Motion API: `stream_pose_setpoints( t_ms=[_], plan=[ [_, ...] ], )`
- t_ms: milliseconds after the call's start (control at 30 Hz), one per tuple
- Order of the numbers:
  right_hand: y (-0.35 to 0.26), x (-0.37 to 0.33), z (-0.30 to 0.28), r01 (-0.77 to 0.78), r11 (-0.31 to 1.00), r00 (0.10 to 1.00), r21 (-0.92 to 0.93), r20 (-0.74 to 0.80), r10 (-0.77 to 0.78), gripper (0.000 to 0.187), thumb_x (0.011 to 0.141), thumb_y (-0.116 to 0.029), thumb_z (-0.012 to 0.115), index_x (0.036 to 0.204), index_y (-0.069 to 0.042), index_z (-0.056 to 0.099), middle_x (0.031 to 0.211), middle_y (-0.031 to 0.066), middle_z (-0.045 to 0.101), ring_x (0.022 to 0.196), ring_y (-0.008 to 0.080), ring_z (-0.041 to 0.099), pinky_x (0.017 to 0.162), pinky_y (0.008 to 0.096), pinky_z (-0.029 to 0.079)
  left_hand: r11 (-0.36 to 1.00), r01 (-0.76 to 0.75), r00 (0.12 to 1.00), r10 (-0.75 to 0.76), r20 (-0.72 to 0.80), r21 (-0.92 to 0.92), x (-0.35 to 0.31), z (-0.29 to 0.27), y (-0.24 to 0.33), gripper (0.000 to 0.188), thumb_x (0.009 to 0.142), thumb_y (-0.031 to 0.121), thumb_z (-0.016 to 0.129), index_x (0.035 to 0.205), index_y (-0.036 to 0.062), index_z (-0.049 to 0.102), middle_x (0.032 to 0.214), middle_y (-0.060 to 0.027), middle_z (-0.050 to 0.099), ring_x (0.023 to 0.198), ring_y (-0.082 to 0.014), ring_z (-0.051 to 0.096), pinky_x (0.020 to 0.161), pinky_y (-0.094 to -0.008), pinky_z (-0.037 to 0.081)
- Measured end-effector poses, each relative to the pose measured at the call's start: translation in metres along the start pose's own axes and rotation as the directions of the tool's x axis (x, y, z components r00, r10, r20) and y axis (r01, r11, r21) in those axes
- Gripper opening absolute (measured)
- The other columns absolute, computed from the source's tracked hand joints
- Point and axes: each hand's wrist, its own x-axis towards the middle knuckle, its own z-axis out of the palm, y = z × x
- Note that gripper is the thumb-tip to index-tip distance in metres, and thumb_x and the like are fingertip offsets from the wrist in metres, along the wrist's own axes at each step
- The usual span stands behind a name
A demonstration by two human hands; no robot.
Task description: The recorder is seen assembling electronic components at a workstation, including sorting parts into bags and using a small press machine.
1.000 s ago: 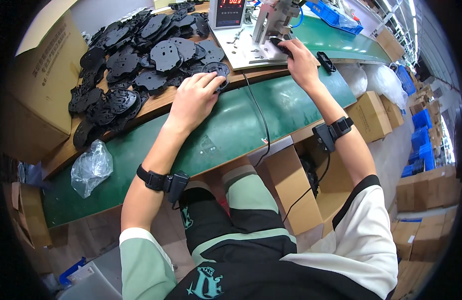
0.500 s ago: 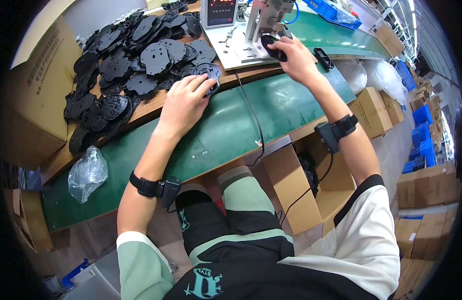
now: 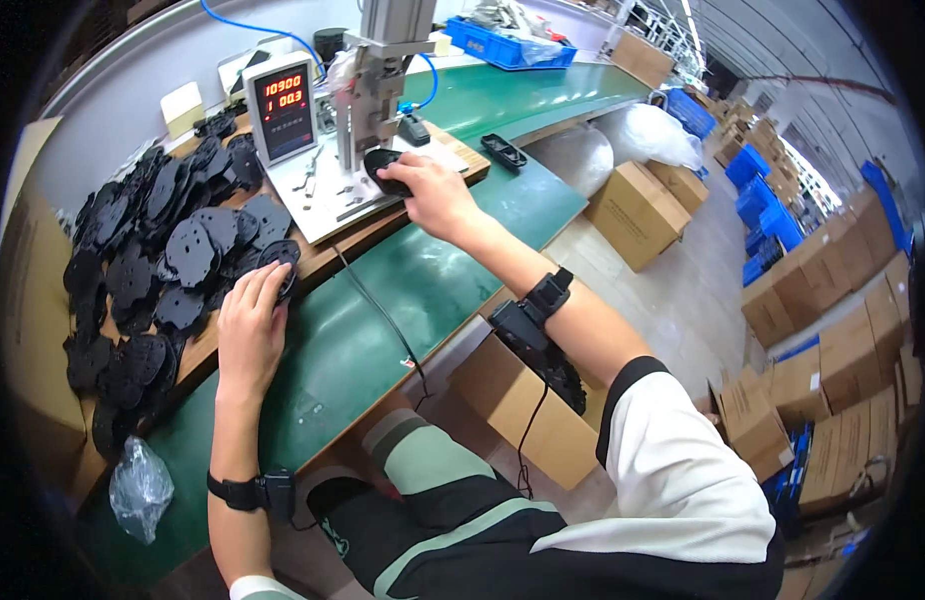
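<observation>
My right hand [image 3: 439, 196] is closed on a dark oval plastic part [image 3: 385, 172], holding it at the base of the metal press [image 3: 371, 110]. Below the press lies its pale base plate [image 3: 328, 212]. At the near edge of a heap of flat black plastic plates [image 3: 191, 252], my left hand [image 3: 251, 325] grips one black plate [image 3: 281, 256] by its rim. The fingertips rest over that plate, and the thumb is partly hidden. Both wrists wear black straps with small boxes.
A counter box with a lit red display [image 3: 284, 108] stands left of the press. On the green bench [image 3: 433, 262] lie a black oblong tray-like part [image 3: 504, 151] and a clear plastic bag [image 3: 141, 490]. Cartons [image 3: 638, 215] stand on the floor at right; a cable hangs over the bench edge.
The whole view has swung to the right and upward, so the bench and hands appear further left and lower. Both hands keep their holds, in about the same places at the bench.
</observation>
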Motion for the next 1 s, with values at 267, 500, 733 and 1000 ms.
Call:
stream_pose_setpoints(
  t_ms=[267, 500, 733, 1000],
  plan=[
    [0.001, -0.002, -0.004, 0.037, 0.999, 0.998, -0.026, -0.041, -0.038, 0.045, 0.072, 0.004, 0.059, 0.114, -0.01, 0.067, 0.107, 0.0104, 0.063, 0.1, 0.0346, 0.063, 0.086, 0.0436, 0.052, 0.997, 0.007, 1.0, -0.007, -0.002, -0.076, 0.006, -0.001, 0.01, 0.047, 0.08, -0.008, 0.062, 0.126, 0.0048, 0.057, 0.122, -0.016, 0.062, 0.114, -0.0359, 0.058, 0.098, -0.0439, 0.047],
    [-0.002, 0.001, 0.0, 0.018, 1.0, 0.999, -0.017, -0.027, -0.019, 0.039, 0.074, 0.004, 0.06, 0.11, -0.008, 0.067, 0.106, 0.01, 0.062, 0.105, 0.0327, 0.061, 0.089, 0.0439, 0.052, 0.996, 0.023, 1.0, -0.025, -0.019, -0.084, 0.002, -0.002, 0.007, 0.05, 0.082, -0.007, 0.06, 0.131, 0.005, 0.054, 0.124, -0.0156, 0.06, 0.117, -0.035, 0.056, 0.099, -0.0443, 0.046],
    [0.0, 0.003, -0.006, 0.003, 1.0, 1.0, -0.026, 0.002, -0.003, 0.041, 0.07, 0.004, 0.061, 0.108, -0.008, 0.069, 0.104, 0.0103, 0.064, 0.104, 0.0336, 0.062, 0.089, 0.0439, 0.052, 0.991, 0.039, 0.999, -0.042, -0.021, -0.128, 0.004, 0.004, 0.008, 0.052, 0.083, -0.011, 0.055, 0.134, 0.0036, 0.053, 0.131, -0.0186, 0.059, 0.124, -0.0366, 0.054, 0.103, -0.0453, 0.045],
    [0.001, 0.0, -0.007, -0.012, 0.999, 1.0, -0.035, 0.021, 0.012, 0.038, 0.073, 0.003, 0.062, 0.109, -0.008, 0.069, 0.107, 0.0105, 0.064, 0.105, 0.0329, 0.063, 0.09, 0.0434, 0.052, 0.995, 0.011, 1.0, -0.012, -0.008, -0.098, 0.001, 0.006, 0.006, 0.051, 0.08, -0.008, 0.055, 0.129, 0.0021, 0.055, 0.132, -0.0199, 0.058, 0.125, -0.0373, 0.053, 0.106, -0.0451, 0.043]
  ],
)
